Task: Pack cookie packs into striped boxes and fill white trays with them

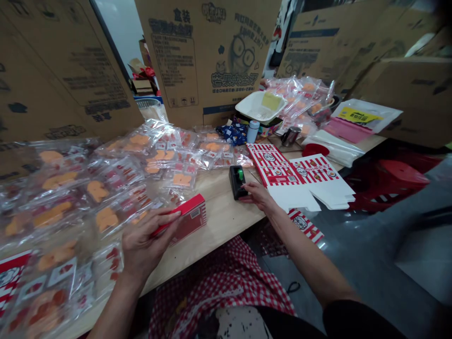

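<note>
My left hand (148,240) grips a red cardboard box (190,219) at the table's near edge, with the fingers across its top. My right hand (257,195) lies flat on the wooden table (219,216), fingertips at or very close to a black handheld device with a green part (237,181). Just beyond that hand lie flat red-and-white striped box blanks (271,165) (318,181). Many clear plastic packets of orange dried fruit (97,190) are heaped left of my left hand.
Large printed cardboard cartons (205,61) stand along the back. Farther back are a white plastic basket (259,106), a blue bottle (253,132), a steel cup (291,136) and more packets. Red stools (388,183) sit on the floor at right. A red checked cloth (219,292) hangs below the table's near edge.
</note>
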The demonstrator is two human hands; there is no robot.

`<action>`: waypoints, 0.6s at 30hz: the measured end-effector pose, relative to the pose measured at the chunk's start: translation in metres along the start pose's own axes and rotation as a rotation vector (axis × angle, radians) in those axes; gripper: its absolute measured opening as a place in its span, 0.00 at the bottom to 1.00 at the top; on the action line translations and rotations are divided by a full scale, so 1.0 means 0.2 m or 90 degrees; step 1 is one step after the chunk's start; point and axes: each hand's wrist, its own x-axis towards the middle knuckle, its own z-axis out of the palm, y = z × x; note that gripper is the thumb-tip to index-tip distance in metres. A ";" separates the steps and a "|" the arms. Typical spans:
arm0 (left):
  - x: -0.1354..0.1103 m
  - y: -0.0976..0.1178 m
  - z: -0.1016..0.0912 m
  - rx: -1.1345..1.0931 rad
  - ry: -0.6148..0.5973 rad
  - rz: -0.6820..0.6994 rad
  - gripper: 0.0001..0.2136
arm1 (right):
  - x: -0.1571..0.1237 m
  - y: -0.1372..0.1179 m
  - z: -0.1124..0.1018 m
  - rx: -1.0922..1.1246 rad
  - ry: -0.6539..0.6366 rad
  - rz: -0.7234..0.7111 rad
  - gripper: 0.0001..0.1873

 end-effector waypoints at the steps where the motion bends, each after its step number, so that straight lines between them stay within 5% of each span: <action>1: 0.00 0.00 0.00 0.000 -0.003 0.000 0.10 | -0.02 0.03 0.00 0.022 0.004 -0.003 0.06; 5: 0.01 0.00 0.00 0.005 -0.005 -0.010 0.09 | -0.04 0.07 -0.02 0.068 0.012 -0.008 0.08; 12: 0.02 -0.01 0.00 -0.011 -0.001 -0.032 0.09 | -0.04 -0.06 -0.14 -0.013 -0.026 0.012 0.12; 18: 0.01 -0.03 0.02 0.010 0.009 -0.043 0.09 | -0.09 0.07 -0.03 -0.156 0.092 -0.068 0.12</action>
